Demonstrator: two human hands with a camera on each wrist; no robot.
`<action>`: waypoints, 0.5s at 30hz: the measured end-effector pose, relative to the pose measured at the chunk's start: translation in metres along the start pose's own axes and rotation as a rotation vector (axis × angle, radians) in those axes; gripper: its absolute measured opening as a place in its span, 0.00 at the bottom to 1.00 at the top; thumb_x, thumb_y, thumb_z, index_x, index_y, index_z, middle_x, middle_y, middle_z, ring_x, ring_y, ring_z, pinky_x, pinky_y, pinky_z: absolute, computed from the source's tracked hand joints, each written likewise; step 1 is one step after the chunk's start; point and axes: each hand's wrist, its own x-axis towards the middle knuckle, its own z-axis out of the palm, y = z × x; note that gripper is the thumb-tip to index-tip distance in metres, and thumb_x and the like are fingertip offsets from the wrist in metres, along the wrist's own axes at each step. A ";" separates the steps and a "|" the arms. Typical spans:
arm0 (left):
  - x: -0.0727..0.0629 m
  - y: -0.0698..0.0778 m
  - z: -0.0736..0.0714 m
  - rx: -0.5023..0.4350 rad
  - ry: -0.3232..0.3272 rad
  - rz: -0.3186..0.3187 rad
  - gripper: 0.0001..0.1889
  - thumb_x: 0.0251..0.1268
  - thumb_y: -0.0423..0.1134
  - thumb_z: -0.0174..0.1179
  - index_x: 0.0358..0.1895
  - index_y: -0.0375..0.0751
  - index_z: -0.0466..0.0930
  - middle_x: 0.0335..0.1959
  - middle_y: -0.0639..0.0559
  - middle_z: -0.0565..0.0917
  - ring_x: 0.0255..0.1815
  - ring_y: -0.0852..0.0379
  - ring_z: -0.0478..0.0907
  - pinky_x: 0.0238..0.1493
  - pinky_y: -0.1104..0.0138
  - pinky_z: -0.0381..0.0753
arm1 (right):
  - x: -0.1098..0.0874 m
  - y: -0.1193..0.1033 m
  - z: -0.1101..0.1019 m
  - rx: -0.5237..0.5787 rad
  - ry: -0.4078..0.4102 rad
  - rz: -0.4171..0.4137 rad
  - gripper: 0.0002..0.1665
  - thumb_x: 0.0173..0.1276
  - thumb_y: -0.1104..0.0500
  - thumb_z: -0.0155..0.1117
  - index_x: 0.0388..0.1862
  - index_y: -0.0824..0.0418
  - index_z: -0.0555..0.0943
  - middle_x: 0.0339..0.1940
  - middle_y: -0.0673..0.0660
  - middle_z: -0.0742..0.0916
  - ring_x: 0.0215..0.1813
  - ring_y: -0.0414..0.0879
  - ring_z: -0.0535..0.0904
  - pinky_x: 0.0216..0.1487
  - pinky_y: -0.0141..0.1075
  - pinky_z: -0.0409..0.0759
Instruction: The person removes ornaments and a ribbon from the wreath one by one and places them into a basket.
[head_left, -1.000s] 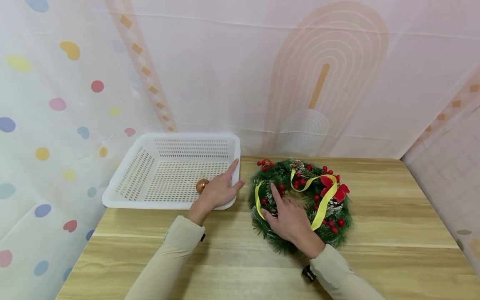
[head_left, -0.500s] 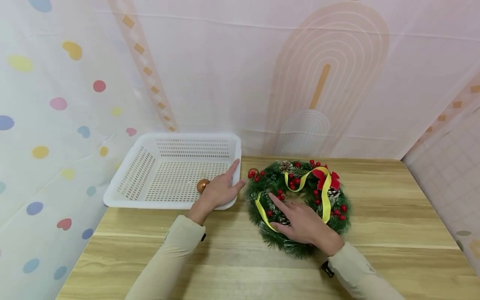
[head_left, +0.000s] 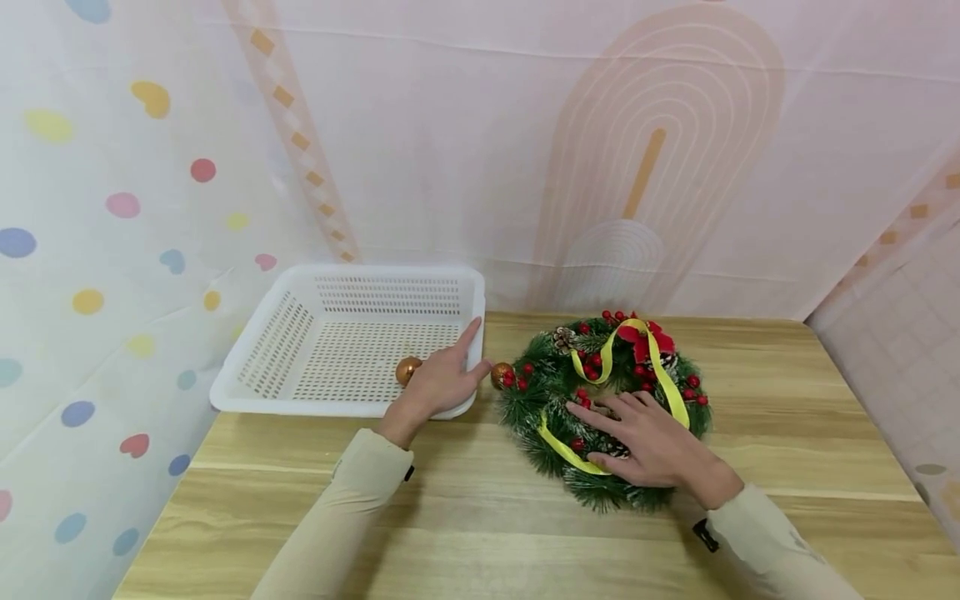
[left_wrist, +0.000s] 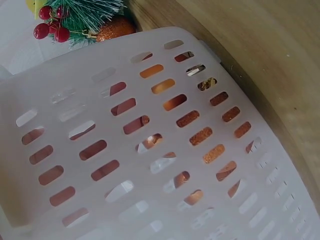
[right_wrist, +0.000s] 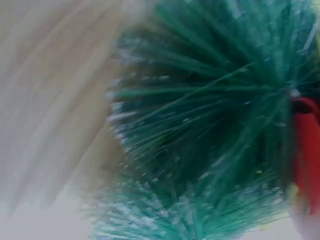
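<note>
A green Christmas wreath (head_left: 540, 417) lies on the table right of the white slotted basket (head_left: 255, 407). It carries a yellow ribbon (head_left: 670, 387), a red flower (head_left: 636, 342), berries, pine cones and a copper bauble (head_left: 502, 375). My right hand (head_left: 656, 442) rests on its near part, index finger and thumb outstretched, other fingers reaching towards the central hole. Only pine needles (right_wrist: 200, 95) and a red piece show in the right wrist view. My left hand (head_left: 441, 383) lies over the basket's near right corner, index finger straight along the rim, remaining fingers hidden.
Another copper bauble (head_left: 407, 371) sits in the basket beside my left hand. Through the basket wall (left_wrist: 115, 145), the left wrist view shows finger parts and glittery copper surfaces. The wooden table (head_left: 795, 433) meets patterned cloth walls (head_left: 465, 167) behind and at the sides.
The wreath has turned counterclockwise: its bauble swung down the left side and the red flower went up and left. My right hand has moved right with it; the left hand stays put.
</note>
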 end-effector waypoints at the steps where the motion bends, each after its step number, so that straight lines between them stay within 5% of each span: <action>1: 0.000 0.000 0.000 0.002 0.001 0.001 0.38 0.75 0.57 0.45 0.81 0.56 0.39 0.67 0.34 0.73 0.61 0.36 0.76 0.62 0.47 0.73 | 0.000 -0.003 0.000 0.008 0.008 0.023 0.41 0.71 0.34 0.55 0.79 0.40 0.58 0.66 0.58 0.78 0.64 0.59 0.75 0.63 0.61 0.68; 9: 0.001 0.001 -0.001 -0.009 0.002 0.009 0.39 0.75 0.55 0.47 0.81 0.54 0.39 0.67 0.33 0.74 0.58 0.36 0.78 0.60 0.47 0.74 | 0.021 -0.040 0.000 0.113 0.060 0.292 0.48 0.68 0.28 0.54 0.81 0.46 0.56 0.69 0.62 0.73 0.66 0.61 0.69 0.62 0.63 0.65; 15: -0.001 0.001 -0.002 -0.008 0.001 -0.004 0.39 0.75 0.57 0.47 0.81 0.56 0.39 0.66 0.33 0.74 0.59 0.36 0.77 0.61 0.47 0.74 | 0.041 -0.059 0.004 0.144 0.081 0.399 0.51 0.65 0.27 0.56 0.80 0.48 0.57 0.67 0.67 0.73 0.65 0.68 0.70 0.60 0.66 0.65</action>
